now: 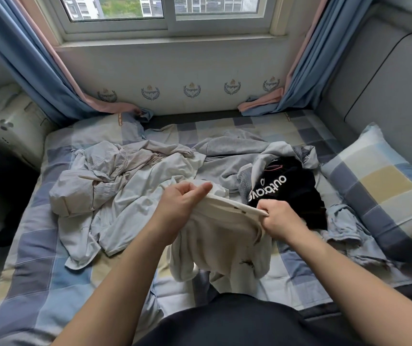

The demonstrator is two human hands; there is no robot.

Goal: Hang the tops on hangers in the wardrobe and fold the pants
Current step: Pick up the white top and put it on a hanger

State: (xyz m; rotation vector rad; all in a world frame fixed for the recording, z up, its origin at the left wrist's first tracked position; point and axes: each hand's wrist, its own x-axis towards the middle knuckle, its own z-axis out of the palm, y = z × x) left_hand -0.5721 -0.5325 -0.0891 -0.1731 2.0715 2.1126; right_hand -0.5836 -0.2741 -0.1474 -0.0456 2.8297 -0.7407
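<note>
While both hands, left hand (pixel 183 199) and right hand (pixel 278 216), pinch the white garment's (pixel 222 243) edge at frame centre, sorting begins; next, judge top or pants.

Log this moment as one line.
left hand: holds cream garment | right hand: pinches its edge | other clothes: heaped on bed

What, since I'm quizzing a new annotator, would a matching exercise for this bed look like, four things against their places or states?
1 white garment
2 black garment with white lettering
3 checked pillow
4 pale grey garment

A crumpled on the bed, left of the left hand
B gripped by both the left hand and the right hand
C at the bed's right edge, beside the padded headboard
D lying just beyond the right hand

Pairs: 1-B, 2-D, 3-C, 4-A
</note>
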